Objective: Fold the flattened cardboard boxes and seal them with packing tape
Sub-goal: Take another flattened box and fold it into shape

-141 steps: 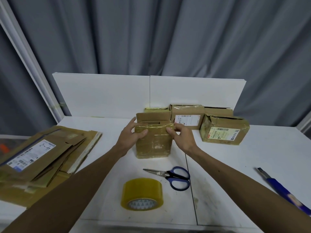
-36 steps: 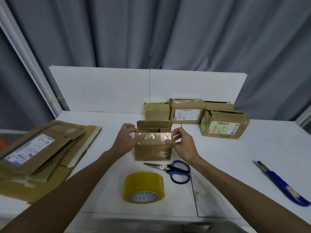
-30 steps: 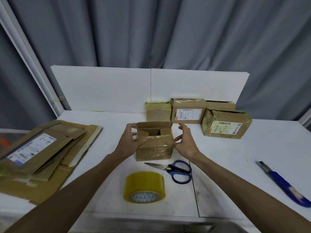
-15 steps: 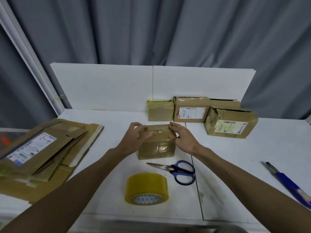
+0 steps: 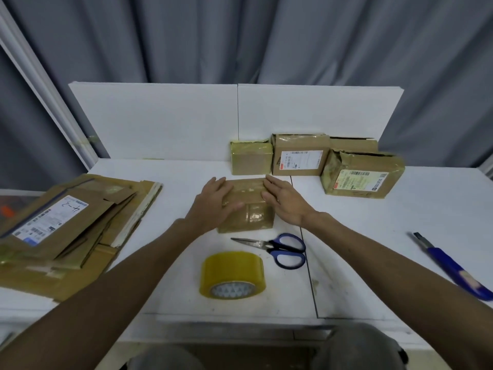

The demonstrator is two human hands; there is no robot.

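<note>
Brown cardboard box (image 5: 252,216), squat, glossy with old tape, flaps down, sits mid-table (image 5: 373,236). Left hand (image 5: 213,201) and right hand (image 5: 284,201) lie flat on its top at either side, fingers straight, pressing (no curl, no pinch). Translucent yellow tape roll (image 5: 232,275) and blue-handled scissors (image 5: 278,248) lie just in front of it. Flattened boxes (image 5: 66,225) are stacked at left.

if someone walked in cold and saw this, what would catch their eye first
Probably the left hand and right hand pressing flat on a small taped cardboard box at the centre of the table. Next, the yellow tape roll and blue-handled scissors just in front of it. Then the pile of flattened cardboard at the left and the taped boxes along the back.
</note>
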